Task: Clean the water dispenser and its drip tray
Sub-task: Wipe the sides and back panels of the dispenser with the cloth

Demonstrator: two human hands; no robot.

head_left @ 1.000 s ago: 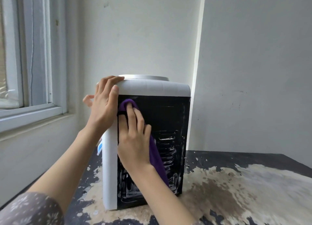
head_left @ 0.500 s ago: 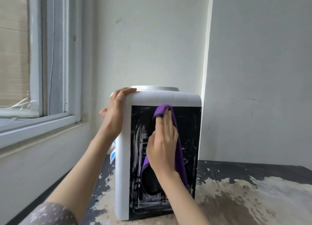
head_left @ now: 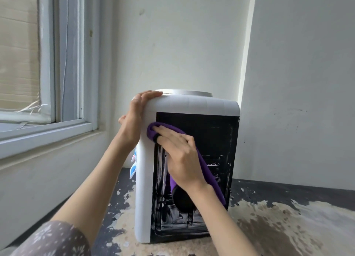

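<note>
The fingers [head_left: 169,133] of the right hand [head_left: 180,157] lie straight and close together, pressing a purple cloth [head_left: 206,168] flat against the black back panel of the water dispenser [head_left: 194,106]; the cloth is folded over under the fingertips near the panel's upper left corner and trails down and to the right beneath the wrist. The left hand [head_left: 134,121] rests on the dispenser's upper left edge, its fingers extended over the rounded white top corner and the thumb out of sight behind the casing, so it braces the unit rather than gripping anything. A patterned grey sleeve [head_left: 55,240] shows at the lower left. The dispenser stands upright on the table [head_left: 288,227], whose dark surface is worn and peeling to pale patches, with its back turned toward the camera and blue and pink taps [head_left: 133,167] just visible past its left side. Beyond it, a white-framed window [head_left: 63,63] sits on the left, and plain pale walls [head_left: 182,44] meet in a corner behind.
</note>
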